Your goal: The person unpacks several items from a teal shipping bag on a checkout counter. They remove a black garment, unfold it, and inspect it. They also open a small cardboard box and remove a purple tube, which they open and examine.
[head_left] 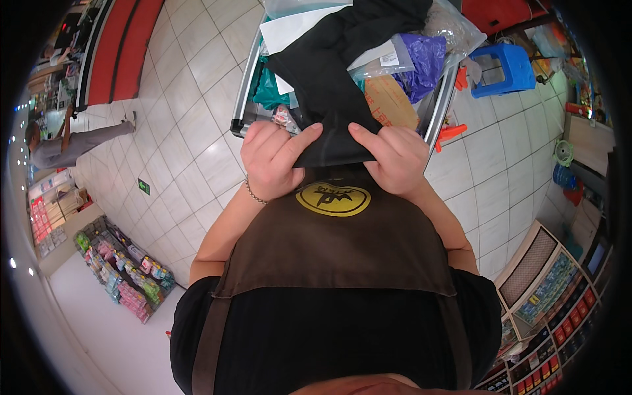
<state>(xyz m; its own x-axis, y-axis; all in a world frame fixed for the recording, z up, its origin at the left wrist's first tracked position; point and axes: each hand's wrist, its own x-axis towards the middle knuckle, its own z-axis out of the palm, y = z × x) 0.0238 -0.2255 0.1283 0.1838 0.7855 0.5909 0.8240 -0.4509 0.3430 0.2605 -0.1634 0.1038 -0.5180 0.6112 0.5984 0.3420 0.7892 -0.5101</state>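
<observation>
A black cloth garment (328,84) stretches from the far side of a metal-edged glass counter (441,106) towards my chest. Its near end, a straight hem, is pinched at the left by my left hand (273,154), thumb below and index finger on top. At the other corner my right hand (399,157) grips the same edge in a like way. Between the two hands the cloth lies fairly flat; farther off it is bunched. Underneath and around it are a purple plastic bag (428,61), a tan paper packet (391,102), a teal plastic bag (269,89) and white paper (291,30).
A blue plastic stool (516,71) stands on the tiled floor to the right. At far left a person (59,145) stands near a red-fronted counter (123,54). A rack of small packets (128,266) is at lower left, stocked shelves (553,316) at lower right.
</observation>
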